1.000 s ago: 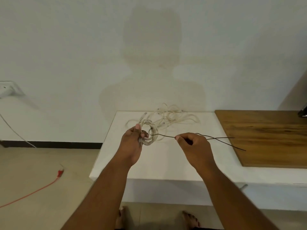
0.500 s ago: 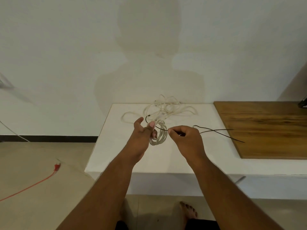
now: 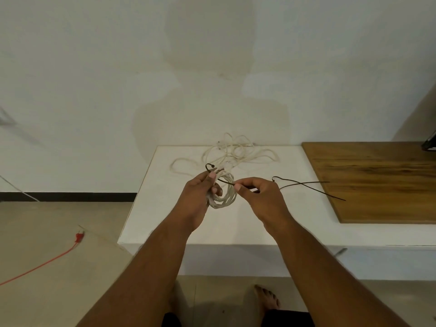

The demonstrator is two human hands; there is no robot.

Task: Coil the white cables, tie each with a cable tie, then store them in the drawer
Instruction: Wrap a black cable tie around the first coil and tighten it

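Observation:
My left hand (image 3: 200,197) grips a small coil of white cable (image 3: 227,197) above the white table (image 3: 259,223). A black cable tie (image 3: 218,177) runs across the top of the coil, its head curling up past my left thumb. My right hand (image 3: 259,197) pinches the tie's other end just right of the coil. Behind the hands a loose tangle of white cable (image 3: 236,154) lies on the table. Two more black cable ties (image 3: 306,187) lie crossed on the table to the right of my right hand.
A wooden board (image 3: 377,180) covers the table's right part. A red cable with a plug (image 3: 59,253) trails over the floor at the left. A white wall stands right behind the table. My bare foot (image 3: 267,297) shows below the table's front edge.
My right hand has moved left, close to the coil, bringing the tie over it. The tie's head now sticks up beside my left thumb. The left hand has turned the coil slightly.

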